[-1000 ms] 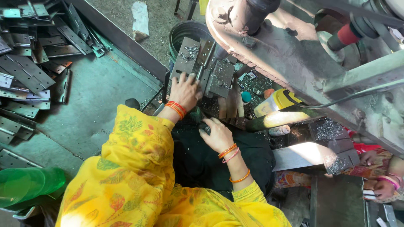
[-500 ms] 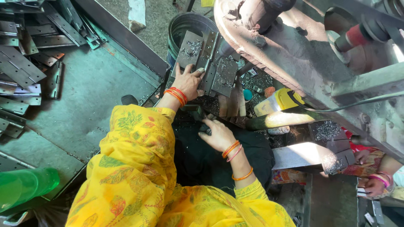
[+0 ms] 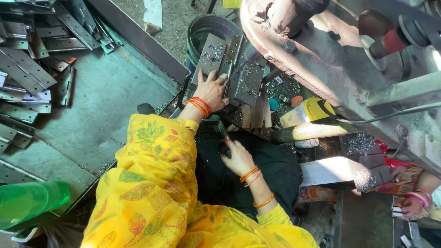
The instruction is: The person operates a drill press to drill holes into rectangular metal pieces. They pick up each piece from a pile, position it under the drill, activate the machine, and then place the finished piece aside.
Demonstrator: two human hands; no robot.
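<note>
Fingers of the left hand (image 3: 212, 89) lie spread and flat on the grey metal hinge plate (image 3: 212, 56), pressing it down rather than gripping it; the plate sits under the head of the big machine (image 3: 294, 55), so the flat palm looks meant to keep it from shifting while the tool works on it.

Starting at the far left, a heap of grey hinges (image 3: 27, 69) lies on the green bench (image 3: 101, 101), well apart from the hands, likely stock kept within reach. Below it a green plastic bottle (image 3: 32, 202) lies on its side at the bench edge. A round dark bucket (image 3: 204, 30) stands just beyond the plate, partly covered by it, probably there to catch pieces or swarf.

Moving right, a second hinge plate (image 3: 249, 85) lies just beside the first, strewn with metal shavings, the two seeming to be leaves of one opened hinge. Lower down, the right hand (image 3: 239, 158) rests over the dark cloth (image 3: 271, 170) on the person's lap, its fingers curled round a small dark object (image 3: 225, 149); what that object is cannot be told from this view.

Further right a yellow-capped bottle (image 3: 305, 112) lies near the machine's base among the shavings, handy for the work. At the far right edge another person's hand (image 3: 411, 206), wearing a pink bangle, rests by a separate work spot.
</note>
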